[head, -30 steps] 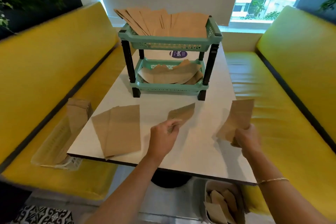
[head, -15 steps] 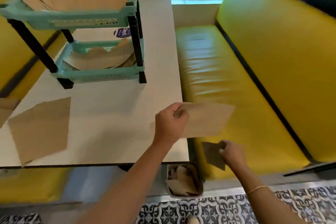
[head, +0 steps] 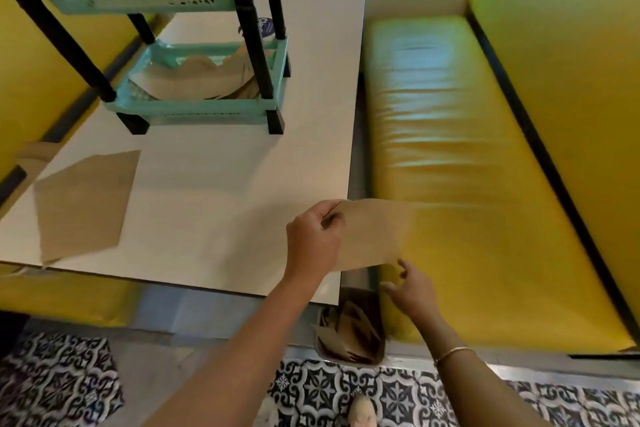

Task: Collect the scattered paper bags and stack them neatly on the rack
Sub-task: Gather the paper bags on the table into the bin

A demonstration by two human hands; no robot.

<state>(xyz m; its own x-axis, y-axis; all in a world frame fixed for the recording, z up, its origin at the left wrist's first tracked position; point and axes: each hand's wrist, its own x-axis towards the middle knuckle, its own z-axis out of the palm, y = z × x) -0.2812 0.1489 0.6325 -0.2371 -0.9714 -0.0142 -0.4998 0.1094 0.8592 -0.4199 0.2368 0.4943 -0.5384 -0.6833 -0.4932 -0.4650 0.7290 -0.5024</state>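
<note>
L hand [head: 313, 243] pinches the near-left end of a paper bag [head: 372, 234], fingers curled on it, held in the air over the table's [head: 221, 184] right edge and the gap to the yellow bench seat [head: 460, 156]. Bag lies roughly flat, long axis running left-right w/ a slight tilt, free end pointing right toward the seat; that end is motion-blurred, so its edge can't be made out. R hand [head: 412, 291] sits just below the bag's lower right corner, fingers loosely spread & apart, holding nothing; can't tell if a fingertip touches the paper. Hands are near each other, not joined.

Another flat bag [head: 83, 204] lies on the table at left, long axis slanting from near-left to far-right. Teal 2-tier rack [head: 194, 111] stands at the table's far end, bags on both tiers. A bin [head: 349, 336] on the floor under the table corner holds more brown paper.
</note>
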